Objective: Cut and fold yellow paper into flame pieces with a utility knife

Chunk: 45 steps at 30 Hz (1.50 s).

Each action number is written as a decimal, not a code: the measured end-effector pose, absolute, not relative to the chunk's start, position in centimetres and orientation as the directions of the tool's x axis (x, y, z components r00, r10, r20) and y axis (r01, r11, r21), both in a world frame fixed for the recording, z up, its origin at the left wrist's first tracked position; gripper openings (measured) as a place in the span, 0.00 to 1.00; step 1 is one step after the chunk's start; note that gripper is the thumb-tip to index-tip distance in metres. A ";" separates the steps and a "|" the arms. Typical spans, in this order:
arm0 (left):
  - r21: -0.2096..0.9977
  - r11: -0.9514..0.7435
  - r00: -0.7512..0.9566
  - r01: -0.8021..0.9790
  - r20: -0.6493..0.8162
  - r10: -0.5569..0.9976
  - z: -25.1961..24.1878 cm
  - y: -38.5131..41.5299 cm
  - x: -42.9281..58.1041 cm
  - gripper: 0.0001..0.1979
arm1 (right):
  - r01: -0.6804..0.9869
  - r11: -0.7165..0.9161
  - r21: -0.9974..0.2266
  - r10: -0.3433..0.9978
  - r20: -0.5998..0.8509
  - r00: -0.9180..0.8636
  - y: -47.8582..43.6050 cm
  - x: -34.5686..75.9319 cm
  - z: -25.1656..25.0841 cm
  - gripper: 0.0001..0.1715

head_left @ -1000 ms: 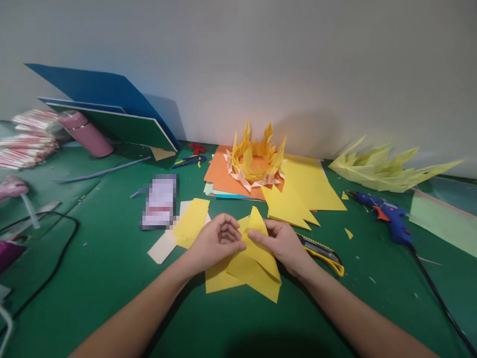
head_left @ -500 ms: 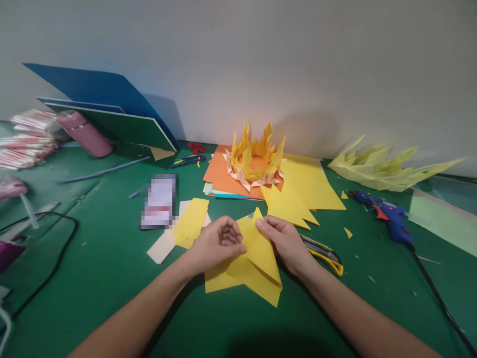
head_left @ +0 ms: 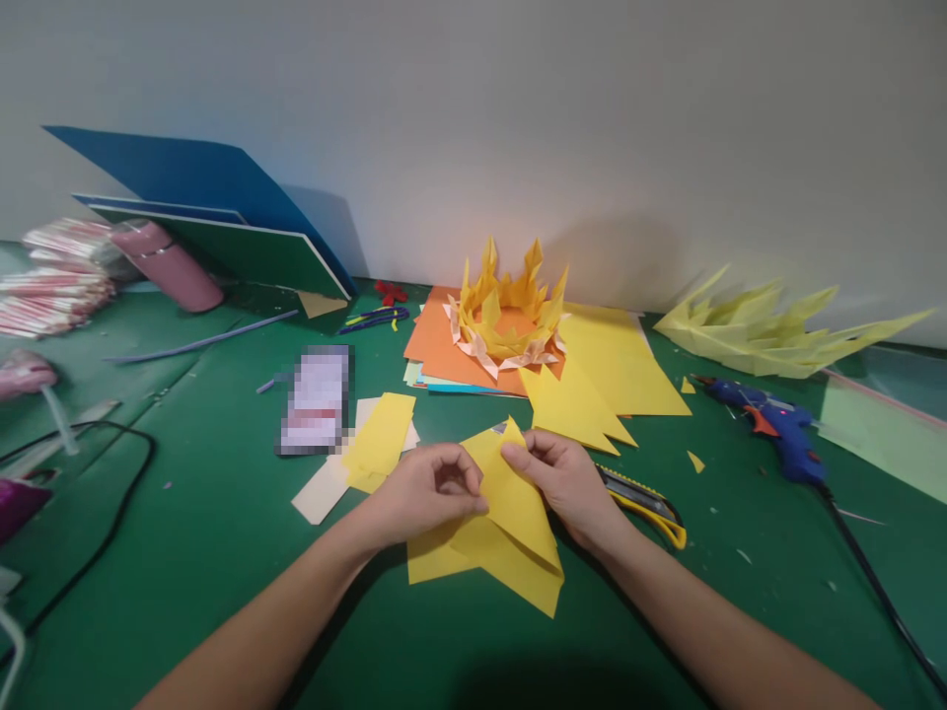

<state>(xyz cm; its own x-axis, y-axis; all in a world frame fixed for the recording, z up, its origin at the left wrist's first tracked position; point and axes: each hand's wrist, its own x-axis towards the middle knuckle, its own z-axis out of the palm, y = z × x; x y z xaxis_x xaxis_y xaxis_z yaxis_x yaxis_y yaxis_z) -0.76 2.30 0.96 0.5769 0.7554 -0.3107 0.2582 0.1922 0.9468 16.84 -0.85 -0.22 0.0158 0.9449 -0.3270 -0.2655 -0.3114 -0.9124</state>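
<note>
The left hand [head_left: 429, 493] is curling its fingers tight, pinching the left edge of a folded yellow paper piece [head_left: 510, 528] that is lying on the green mat [head_left: 222, 552] in front of the person. The right hand [head_left: 569, 483] is nipping the paper's top point and hiding the rear of a yellow utility knife [head_left: 655, 511]. The paper is covering its own lower folds. A pixelated card [head_left: 317, 399] is lying unreadable beyond.

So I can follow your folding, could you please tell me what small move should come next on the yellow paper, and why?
Probably press the lifted flap flat. The folded yellow paper piece lies on the green mat, its upper flap raised and pinched between the left hand and the right hand, so the crease looks unset.
</note>
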 end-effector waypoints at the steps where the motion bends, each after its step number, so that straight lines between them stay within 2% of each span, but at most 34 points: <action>1: 0.953 0.166 0.593 0.252 -0.287 0.752 0.9 2.3 -0.8 0.08 | -0.256 -0.307 -0.917 0.946 -0.322 0.020 -0.9 16.8 -0.2 0.28; 4: 0.969 0.050 0.631 0.241 -0.196 0.751 0.8 2.3 -0.9 0.02 | -0.258 -0.294 -0.920 0.951 -0.309 0.022 -0.8 16.9 -0.2 0.26; 7: 0.963 -0.009 0.639 0.268 -0.170 0.750 0.8 2.4 -0.8 0.06 | -0.278 -0.285 -0.917 0.954 -0.300 0.013 -0.8 16.9 -0.2 0.25; 15: 0.948 -0.011 0.638 0.319 -0.206 0.742 1.0 2.2 -0.9 0.09 | -0.287 -0.262 -0.921 0.959 -0.282 0.028 -0.7 17.1 -0.1 0.24; 23: 0.942 -0.082 0.588 0.326 -0.134 0.798 1.0 2.3 -0.7 0.02 | -0.248 -0.256 -0.934 0.961 -0.274 0.041 -0.6 17.0 -0.3 0.25; 31: 0.931 -0.129 0.616 0.341 -0.118 0.779 0.8 2.1 -0.7 0.05 | -0.216 -0.233 -0.948 0.967 -0.249 0.050 -0.7 17.0 -0.6 0.25; 45: 0.938 -0.102 0.671 0.330 -0.158 0.724 0.6 2.1 -0.8 0.09 | -0.220 -0.233 -0.947 0.970 -0.243 0.018 -0.6 17.0 -0.3 0.23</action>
